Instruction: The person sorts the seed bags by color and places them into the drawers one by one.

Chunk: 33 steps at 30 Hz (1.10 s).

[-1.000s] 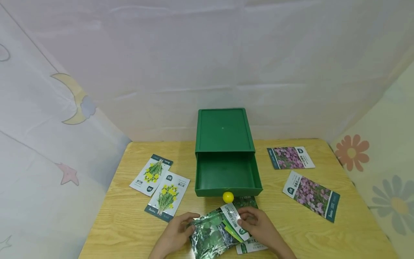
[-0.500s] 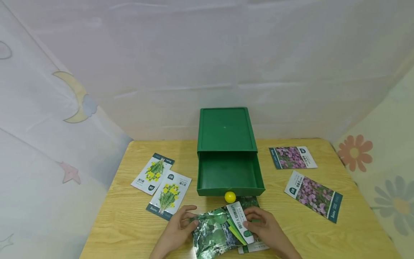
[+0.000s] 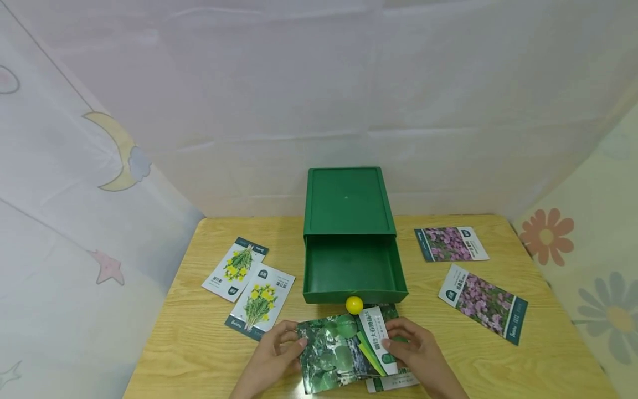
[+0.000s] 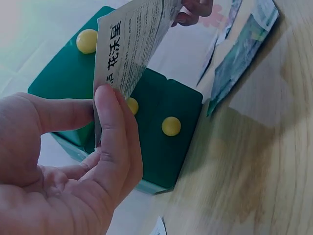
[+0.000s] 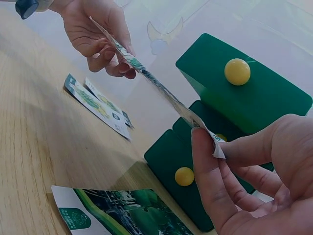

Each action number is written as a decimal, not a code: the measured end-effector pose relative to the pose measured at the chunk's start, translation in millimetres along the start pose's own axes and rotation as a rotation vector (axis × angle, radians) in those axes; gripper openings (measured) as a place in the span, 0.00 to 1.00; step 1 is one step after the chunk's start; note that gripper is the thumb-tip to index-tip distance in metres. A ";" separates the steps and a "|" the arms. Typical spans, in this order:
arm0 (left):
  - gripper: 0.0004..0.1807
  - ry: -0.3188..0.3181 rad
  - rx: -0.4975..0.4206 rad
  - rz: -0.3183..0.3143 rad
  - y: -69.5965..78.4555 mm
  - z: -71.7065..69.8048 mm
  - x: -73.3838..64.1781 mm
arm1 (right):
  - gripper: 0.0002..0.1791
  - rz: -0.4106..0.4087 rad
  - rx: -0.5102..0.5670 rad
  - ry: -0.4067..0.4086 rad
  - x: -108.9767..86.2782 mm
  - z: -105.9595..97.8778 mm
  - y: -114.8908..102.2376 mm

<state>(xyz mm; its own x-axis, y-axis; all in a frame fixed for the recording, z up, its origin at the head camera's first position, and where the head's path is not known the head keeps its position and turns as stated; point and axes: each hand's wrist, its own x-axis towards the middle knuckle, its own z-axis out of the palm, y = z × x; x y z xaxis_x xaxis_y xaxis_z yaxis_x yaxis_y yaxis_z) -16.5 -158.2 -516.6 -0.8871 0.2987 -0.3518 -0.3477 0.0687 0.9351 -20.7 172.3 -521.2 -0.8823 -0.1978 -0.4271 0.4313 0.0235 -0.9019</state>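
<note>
Between both hands, raised over the table, is a green seed packet showing round green fruit and a white label band. My left hand pinches its left edge, thumb on the front. At the label end, my right hand pinches the other edge between thumb and fingers. Printed text covers the back of the packet in the left wrist view. Below it on the table lies a similar seed packet, mostly covered in the head view. Just beyond stands a green drawer cabinet, its top drawer pulled out and bare inside.
Two yellow-flower packets overlap on the left of the wooden table. On the right lie two pink-flower packets, apart from each other. A yellow knob juts from the drawer front. Curtains hang behind the table.
The held packet has shifted a little to the right and turned to lie straighter across the view, its glare fading. Both hands keep their grip on it.
</note>
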 end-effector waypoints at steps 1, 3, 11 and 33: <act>0.26 -0.003 -0.012 -0.005 0.3 0.4 -0.2 | 0.26 0.004 0.004 0.005 -0.5 -0.2 -0.7; 0.26 -0.014 -0.027 -0.001 1.2 1.3 -0.9 | 0.26 0.008 0.013 0.013 -1.4 -0.5 -2.1; 0.25 -0.065 -0.067 0.007 6.8 5.0 -3.8 | 0.27 0.006 0.022 0.031 -5.6 -1.7 -6.0; 0.18 -0.129 -0.079 0.078 26.4 9.9 -14.9 | 0.14 -0.093 0.070 -0.173 -26.5 -17.1 -25.5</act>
<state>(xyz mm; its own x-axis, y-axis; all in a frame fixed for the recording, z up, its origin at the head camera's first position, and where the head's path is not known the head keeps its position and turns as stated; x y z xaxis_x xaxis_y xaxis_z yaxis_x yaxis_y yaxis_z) -9.5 -151.5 -486.3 -0.8679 0.4202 -0.2650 -0.3063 -0.0326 0.9514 -11.5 193.6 -488.0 -0.8760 -0.3610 -0.3197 0.3673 -0.0699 -0.9275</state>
